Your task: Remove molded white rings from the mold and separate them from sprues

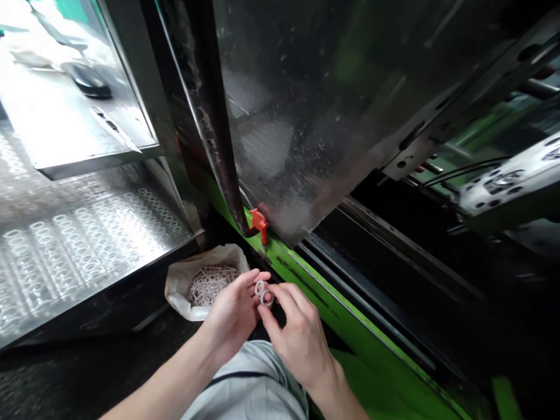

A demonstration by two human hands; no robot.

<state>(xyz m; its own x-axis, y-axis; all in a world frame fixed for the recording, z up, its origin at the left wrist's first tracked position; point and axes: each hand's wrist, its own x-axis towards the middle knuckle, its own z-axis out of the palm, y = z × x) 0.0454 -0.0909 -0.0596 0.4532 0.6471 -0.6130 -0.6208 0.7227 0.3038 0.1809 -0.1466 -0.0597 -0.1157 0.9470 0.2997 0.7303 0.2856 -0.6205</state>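
My left hand [234, 312] and my right hand [297, 335] meet low in the middle of the view, in front of my grey trousers. Between their fingertips they pinch two small pale plastic rings [263, 293] that are joined side by side. Just left of the hands stands an open white bag [184, 277] holding several thin white plastic sticks [212, 283].
A large machine with a steel guard panel [315, 116] and a bright green frame rail [350, 318] rises ahead. A small orange valve handle [261, 223] sticks out near the rail. A ribbed steel step plate [79, 245] lies to the left.
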